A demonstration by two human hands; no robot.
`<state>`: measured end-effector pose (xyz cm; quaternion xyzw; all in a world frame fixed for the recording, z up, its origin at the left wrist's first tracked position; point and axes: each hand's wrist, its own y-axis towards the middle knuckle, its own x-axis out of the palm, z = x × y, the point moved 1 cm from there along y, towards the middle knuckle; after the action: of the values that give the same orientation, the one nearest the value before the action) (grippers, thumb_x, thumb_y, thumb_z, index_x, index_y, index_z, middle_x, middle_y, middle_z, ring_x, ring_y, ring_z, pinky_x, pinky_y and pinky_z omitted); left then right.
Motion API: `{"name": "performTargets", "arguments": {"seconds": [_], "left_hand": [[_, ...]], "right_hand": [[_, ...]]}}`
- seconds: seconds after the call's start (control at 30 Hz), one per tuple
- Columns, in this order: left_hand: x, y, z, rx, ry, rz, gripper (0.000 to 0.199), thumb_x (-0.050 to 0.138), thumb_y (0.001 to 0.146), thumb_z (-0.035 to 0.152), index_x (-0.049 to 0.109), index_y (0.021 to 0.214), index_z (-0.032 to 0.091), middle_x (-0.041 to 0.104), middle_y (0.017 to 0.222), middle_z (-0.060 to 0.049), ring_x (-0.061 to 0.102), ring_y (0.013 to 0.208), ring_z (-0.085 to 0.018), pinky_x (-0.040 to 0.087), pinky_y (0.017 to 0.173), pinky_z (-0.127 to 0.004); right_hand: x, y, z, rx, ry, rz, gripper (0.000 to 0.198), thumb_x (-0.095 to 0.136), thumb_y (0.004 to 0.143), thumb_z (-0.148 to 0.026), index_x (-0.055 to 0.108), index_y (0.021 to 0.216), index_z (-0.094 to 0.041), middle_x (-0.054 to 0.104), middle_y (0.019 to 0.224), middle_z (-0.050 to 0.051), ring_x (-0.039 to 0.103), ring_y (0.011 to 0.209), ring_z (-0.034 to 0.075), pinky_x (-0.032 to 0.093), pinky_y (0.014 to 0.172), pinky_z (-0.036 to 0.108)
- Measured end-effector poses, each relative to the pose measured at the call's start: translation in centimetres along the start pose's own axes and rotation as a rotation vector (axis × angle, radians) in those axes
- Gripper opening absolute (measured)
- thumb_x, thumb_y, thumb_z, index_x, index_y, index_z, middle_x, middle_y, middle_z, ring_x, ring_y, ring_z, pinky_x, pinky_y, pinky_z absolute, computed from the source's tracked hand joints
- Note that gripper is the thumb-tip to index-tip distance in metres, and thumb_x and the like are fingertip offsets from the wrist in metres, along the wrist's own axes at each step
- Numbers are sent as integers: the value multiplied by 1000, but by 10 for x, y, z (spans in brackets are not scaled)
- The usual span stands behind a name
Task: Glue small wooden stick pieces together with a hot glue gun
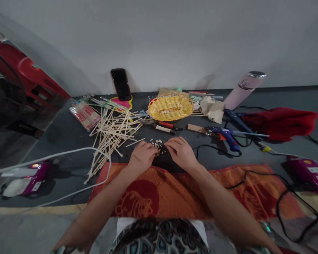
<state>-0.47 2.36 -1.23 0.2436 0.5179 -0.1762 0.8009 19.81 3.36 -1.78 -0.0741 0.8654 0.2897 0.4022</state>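
Observation:
A small heap of short cut wooden stick pieces (pixel 158 143) lies on the dark table between my two hands. My left hand (pixel 141 155) rests at the left of the heap, palm down, its fingers reaching to the nearest pieces. On the other side, my right hand (pixel 182 151) is bent over the table, fingertips by the heap and thumb apart from them. I see nothing held in either hand. One long thin stick (pixel 135 142) lies just beyond my left hand. Pliers (pixel 159 126) with red and pale handles lie behind the heap.
Loose sticks (pixel 113 130) sprawl at left beside a packaged bundle (pixel 85 115). Behind stand a yellow woven basket (pixel 171 114), a phone (pixel 121 84) and a pink flask (pixel 243 91). A blue glue gun (pixel 228 137) with a black cord lies right. An orange towel (pixel 182 194) covers the front edge.

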Motion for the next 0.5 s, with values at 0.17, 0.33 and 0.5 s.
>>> {"name": "performTargets", "arguments": {"seconds": [0.17, 0.33, 0.5], "left_hand": [[2, 8, 4, 22, 36, -72, 25, 48, 84, 12, 70, 85, 24, 63, 90, -6, 51, 90, -22, 40, 86, -38], [-6, 9, 3, -40, -189, 24, 18, 47, 85, 14, 64, 86, 20, 62, 92, -6, 53, 92, -21, 40, 89, -37], [-16, 2, 2, -364, -715, 213, 13, 52, 86, 27, 62, 84, 19, 59, 78, -1, 53, 73, -15, 42, 69, -27]], "right_hand": [[0, 0, -1, -12, -1, -18, 22, 49, 90, -15, 66, 100, -23, 66, 98, 6, 58, 94, 21, 46, 89, 40], [-3, 0, -3, -8, 59, 30, 23, 48, 90, -15, 66, 101, -24, 65, 100, 6, 59, 97, 21, 47, 91, 40], [-6, -1, -11, 23, 155, 89, 25, 47, 91, -16, 63, 108, -25, 64, 103, 6, 58, 100, 19, 50, 91, 36]]}}
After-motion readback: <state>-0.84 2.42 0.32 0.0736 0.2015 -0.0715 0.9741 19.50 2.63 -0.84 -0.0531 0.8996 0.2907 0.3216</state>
